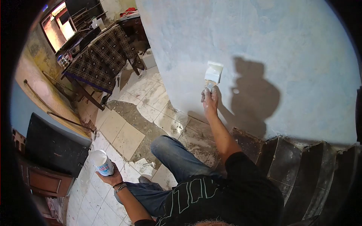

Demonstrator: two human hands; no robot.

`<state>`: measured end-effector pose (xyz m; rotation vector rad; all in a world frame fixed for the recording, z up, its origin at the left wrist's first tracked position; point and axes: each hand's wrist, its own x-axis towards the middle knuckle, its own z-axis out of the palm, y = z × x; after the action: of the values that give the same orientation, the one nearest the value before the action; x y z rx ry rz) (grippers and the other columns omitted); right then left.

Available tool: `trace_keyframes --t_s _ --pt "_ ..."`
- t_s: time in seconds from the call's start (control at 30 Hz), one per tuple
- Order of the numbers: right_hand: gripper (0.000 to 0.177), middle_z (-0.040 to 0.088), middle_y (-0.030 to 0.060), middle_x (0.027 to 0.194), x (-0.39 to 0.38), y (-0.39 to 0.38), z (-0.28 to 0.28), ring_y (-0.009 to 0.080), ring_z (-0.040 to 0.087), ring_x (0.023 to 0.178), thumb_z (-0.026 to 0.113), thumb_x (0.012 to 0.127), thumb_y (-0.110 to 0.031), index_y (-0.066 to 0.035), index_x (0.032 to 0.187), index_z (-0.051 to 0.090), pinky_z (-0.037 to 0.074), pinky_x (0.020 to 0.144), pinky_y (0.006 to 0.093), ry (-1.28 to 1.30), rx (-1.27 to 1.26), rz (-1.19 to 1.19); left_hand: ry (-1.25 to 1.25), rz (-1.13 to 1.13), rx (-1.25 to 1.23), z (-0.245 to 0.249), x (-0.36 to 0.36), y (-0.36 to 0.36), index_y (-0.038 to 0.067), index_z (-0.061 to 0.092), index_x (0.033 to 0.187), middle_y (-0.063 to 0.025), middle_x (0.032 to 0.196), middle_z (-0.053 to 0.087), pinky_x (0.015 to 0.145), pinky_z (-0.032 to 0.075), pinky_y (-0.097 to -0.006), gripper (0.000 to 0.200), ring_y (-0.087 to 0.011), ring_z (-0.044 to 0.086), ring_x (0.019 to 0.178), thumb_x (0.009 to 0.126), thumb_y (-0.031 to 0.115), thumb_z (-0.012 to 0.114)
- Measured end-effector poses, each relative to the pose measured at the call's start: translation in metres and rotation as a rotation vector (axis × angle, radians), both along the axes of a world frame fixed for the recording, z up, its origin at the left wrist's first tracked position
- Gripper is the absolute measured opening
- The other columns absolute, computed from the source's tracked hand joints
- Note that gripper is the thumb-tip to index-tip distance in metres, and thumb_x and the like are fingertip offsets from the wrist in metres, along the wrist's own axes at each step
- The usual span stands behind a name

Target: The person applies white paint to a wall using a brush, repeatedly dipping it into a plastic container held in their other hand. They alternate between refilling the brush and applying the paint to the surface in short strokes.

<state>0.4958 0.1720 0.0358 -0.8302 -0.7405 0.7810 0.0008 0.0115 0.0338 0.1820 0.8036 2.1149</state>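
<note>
A pale blue wall (181, 37), patchy and weathered, rises over a tiled floor (126, 141). Before it is the brush (214, 72), bristles upward and well in from the wall's left edge; whether they touch the surface I cannot tell. Wall lies bare above and to either side of the brush, with a person-shaped shadow (256, 88) on its right part. Dark steps (277, 160) border the wall's foot at the right. The right hand (209, 100) pinches the brush handle between thumb and fingers, arm stretched toward the wall. Left of the wall, low down, the left hand (111, 177) curls around a white tub (102, 164), tilted slightly. The tub's blue-and-red label is too small to read; the outlined lettering on the black shirt (230, 199) is also unclear.
</note>
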Motion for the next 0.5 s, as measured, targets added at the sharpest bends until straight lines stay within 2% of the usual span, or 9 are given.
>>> trace_keyframes --t_s 0.03,0.07,0.17,0.27,0.33,0.4,0.5 --pt "0.011 0.049 0.0009 0.073 0.003 0.006 -0.011 0.0058 0.042 0.057 0.052 0.094 -0.017 -0.007 0.093 0.048 0.033 0.049 0.0216 0.030 -0.011 0.019 0.004 0.009 -0.007 0.003 0.003 0.000 0.010 0.047 0.126 -0.0116 0.110 0.059 0.076 0.051 -0.0383 0.063 -0.0270 0.059 0.095 0.084 0.057 0.053" --pt "0.011 0.049 -0.0004 0.074 0.001 0.005 -0.036 0.0049 0.041 0.057 0.050 0.094 -0.016 -0.006 0.100 0.051 0.033 0.049 0.0199 0.027 -0.127 0.024 0.008 0.017 -0.013 0.004 0.005 0.001 0.010 0.047 0.126 -0.0115 0.110 0.059 0.076 0.050 -0.0382 0.063 -0.0269 0.059 0.095 0.084 0.057 0.053" --pt "0.013 0.049 -0.0009 0.074 -0.017 -0.012 -0.100 0.0050 0.043 0.058 0.052 0.094 -0.013 -0.006 0.104 0.051 0.034 0.048 0.0202 0.197 -0.271 0.025 0.014 -0.013 -0.019 0.004 0.004 0.001 0.010 0.048 0.125 -0.0113 0.110 0.060 0.076 0.050 -0.0374 0.062 -0.0268 0.059 0.094 0.084 0.057 0.052" --pt "0.014 0.049 -0.0021 0.074 -0.030 -0.019 -0.079 0.0053 0.044 0.058 0.053 0.093 -0.011 -0.005 0.106 0.051 0.034 0.048 0.0204 0.132 -0.211 -0.044 0.027 0.012 -0.044 0.005 0.006 0.002 0.011 0.048 0.125 -0.0113 0.109 0.060 0.076 0.050 -0.0370 0.061 -0.0268 0.059 0.094 0.085 0.056 0.052" --pt "0.012 0.049 -0.0015 0.075 -0.020 -0.003 -0.043 0.0046 0.044 0.060 0.053 0.094 -0.015 -0.005 0.100 0.051 0.034 0.048 0.0191 -0.044 -0.152 -0.021 0.021 0.022 -0.048 0.008 0.007 0.002 0.011 0.048 0.125 -0.0113 0.109 0.060 0.076 0.050 -0.0373 0.061 -0.0269 0.059 0.093 0.085 0.056 0.052" --pt "0.014 0.048 -0.0023 0.068 -0.011 0.012 -0.002 0.0047 0.042 0.054 0.053 0.094 -0.018 -0.005 0.092 0.050 0.034 0.047 0.0202 -0.163 -0.082 -0.058 0.013 0.019 -0.045 0.004 0.006 0.000 0.010 0.047 0.126 -0.0120 0.111 0.060 0.077 0.050 -0.0380 0.062 -0.0279 0.059 0.096 0.085 0.056 0.052" --pt "0.014 0.047 -0.0025 0.067 0.004 0.039 -0.011 0.0048 0.041 0.053 0.052 0.094 -0.017 -0.004 0.090 0.049 0.034 0.047 0.0210 -0.281 -0.137 -0.120 -0.001 0.023 -0.032 0.000 0.001 0.000 0.008 0.046 0.128 -0.0133 0.116 0.058 0.080 0.050 -0.0393 0.064 -0.0300 0.058 0.102 0.085 0.056 0.051"
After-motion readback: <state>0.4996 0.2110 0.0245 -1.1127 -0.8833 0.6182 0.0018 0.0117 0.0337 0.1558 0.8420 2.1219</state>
